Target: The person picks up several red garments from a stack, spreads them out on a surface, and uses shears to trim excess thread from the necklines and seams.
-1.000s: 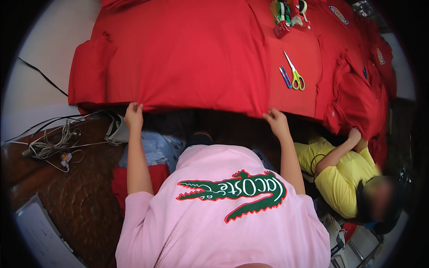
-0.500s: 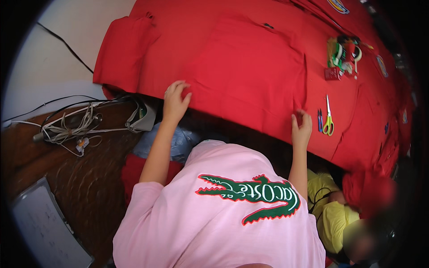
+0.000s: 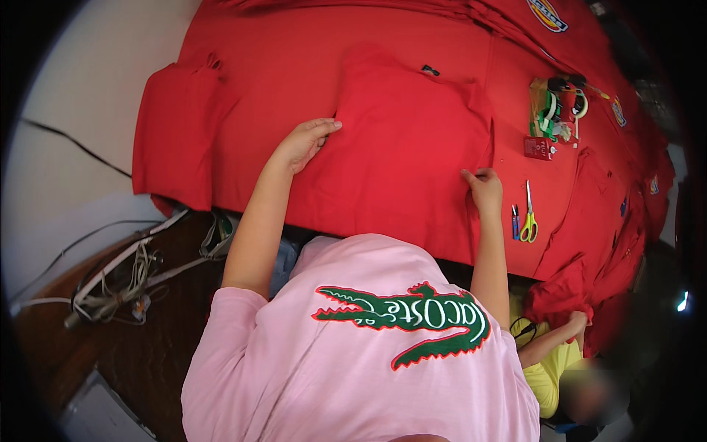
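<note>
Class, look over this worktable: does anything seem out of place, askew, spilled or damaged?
Nothing looks spilled or torn. The left hand and right hand rest on the red fabric, spread fairly flat. Odd spots: a fabric flap droops over the table's left end, and loose cables lie tangled on the floor. Scissors lie neatly beside.

The table's near edge was hidden under the red fabric (image 3: pixel 383 169). Small items beside the scissors (image 3: pixel 528 221) were too small to identify.
</note>
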{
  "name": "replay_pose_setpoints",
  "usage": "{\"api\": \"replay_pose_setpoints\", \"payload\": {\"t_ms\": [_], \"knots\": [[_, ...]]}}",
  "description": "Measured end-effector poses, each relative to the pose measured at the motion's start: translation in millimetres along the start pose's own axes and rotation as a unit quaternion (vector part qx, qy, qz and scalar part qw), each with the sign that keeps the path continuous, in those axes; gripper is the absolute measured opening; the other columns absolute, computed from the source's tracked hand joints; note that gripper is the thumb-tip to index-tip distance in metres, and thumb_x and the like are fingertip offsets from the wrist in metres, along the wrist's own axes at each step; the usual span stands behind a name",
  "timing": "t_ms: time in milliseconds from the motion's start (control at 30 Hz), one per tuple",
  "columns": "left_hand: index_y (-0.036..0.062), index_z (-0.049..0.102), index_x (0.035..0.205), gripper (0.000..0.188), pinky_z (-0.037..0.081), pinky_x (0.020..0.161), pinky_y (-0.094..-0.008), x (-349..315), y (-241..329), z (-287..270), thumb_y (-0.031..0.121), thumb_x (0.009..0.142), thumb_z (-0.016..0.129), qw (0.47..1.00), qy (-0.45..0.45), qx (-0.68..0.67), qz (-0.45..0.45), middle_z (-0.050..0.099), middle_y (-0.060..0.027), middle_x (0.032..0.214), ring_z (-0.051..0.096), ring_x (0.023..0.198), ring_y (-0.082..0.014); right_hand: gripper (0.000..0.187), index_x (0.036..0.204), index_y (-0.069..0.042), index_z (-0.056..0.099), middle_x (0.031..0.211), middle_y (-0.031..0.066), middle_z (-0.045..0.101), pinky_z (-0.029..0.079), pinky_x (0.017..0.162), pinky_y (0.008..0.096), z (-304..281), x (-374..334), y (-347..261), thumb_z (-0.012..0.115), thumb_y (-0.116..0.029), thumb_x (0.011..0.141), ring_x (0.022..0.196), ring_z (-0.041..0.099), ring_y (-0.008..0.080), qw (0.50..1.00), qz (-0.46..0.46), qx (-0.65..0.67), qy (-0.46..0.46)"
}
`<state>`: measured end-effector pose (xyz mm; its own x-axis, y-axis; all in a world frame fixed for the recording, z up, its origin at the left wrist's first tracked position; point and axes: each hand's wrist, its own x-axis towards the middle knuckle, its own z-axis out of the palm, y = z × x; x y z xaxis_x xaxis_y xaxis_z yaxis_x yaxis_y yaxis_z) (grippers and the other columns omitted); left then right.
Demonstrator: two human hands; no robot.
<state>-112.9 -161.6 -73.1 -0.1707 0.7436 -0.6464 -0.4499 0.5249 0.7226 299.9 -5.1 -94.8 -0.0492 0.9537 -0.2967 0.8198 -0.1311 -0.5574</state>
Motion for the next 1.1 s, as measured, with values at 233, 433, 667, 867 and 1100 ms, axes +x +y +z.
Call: {"api": "replay_pose_setpoints", "payload": {"t_ms": [233,433,667,867,1100], "knots": [[0.0015,0.066,0.131,0.045,0.05,0.111,-0.0366,69,53,38,0.035,0.101,0.07,0.949,-0.14,-0.281,0.022,0.067,-0.0102,0.136,0.061,0.129,-0.0214,0.018,0.108,-0.005,0.071,0.104,0.0075,0.075,0.057,0.085,0.0345,-5,33,-19,0.074,-0.012,0.092,0.095,0.07,0.0192,0.828,0.179,0.485,-0.218],[-0.0005,0.065,0.134,0.048,0.054,0.108,-0.0409,118,107,36,0.038,0.104,0.064,0.906,-0.22,-0.359,0.046,0.072,-0.0136,0.13,0.069,0.118,-0.0268,0.041,0.13,-0.002,0.066,0.129,0.0149,0.072,0.055,0.106,0.0449,-56,68,-74,0.069,-0.032,0.102,0.12,0.069,0.0276,0.666,0.197,0.653,-0.301],[-0.0025,0.066,0.132,0.045,0.053,0.109,-0.0403,107,142,-2,0.034,0.11,0.053,0.918,-0.221,-0.317,0.093,0.07,-0.0155,0.132,0.067,0.124,-0.0273,0.024,0.123,-0.004,0.068,0.122,0.013,0.074,0.054,0.107,0.0477,-107,137,-98,0.064,-0.02,0.105,0.117,0.069,0.0295,0.635,0.078,0.76,-0.117],[-0.0007,0.068,0.13,0.04,0.053,0.107,-0.0365,100,148,-10,0.032,0.109,0.059,0.96,-0.112,-0.206,0.152,0.071,-0.0128,0.13,0.067,0.121,-0.0221,0.022,0.122,-0.007,0.065,0.122,0.0091,0.073,0.053,0.107,0.0473,-103,160,-100,0.066,-0.018,0.104,0.118,0.068,0.0265,0.689,0.071,0.711,-0.118],[-0.0009,0.068,0.128,0.039,0.054,0.105,-0.0361,110,140,-8,0.032,0.107,0.062,0.964,-0.073,-0.215,0.134,0.072,-0.0116,0.127,0.068,0.118,-0.0212,0.028,0.128,-0.007,0.063,0.127,0.0074,0.071,0.05,0.11,0.0445,-72,177,-78,0.067,-0.021,0.104,0.122,0.066,0.0244,0.698,0.047,0.695,-0.166]]}}
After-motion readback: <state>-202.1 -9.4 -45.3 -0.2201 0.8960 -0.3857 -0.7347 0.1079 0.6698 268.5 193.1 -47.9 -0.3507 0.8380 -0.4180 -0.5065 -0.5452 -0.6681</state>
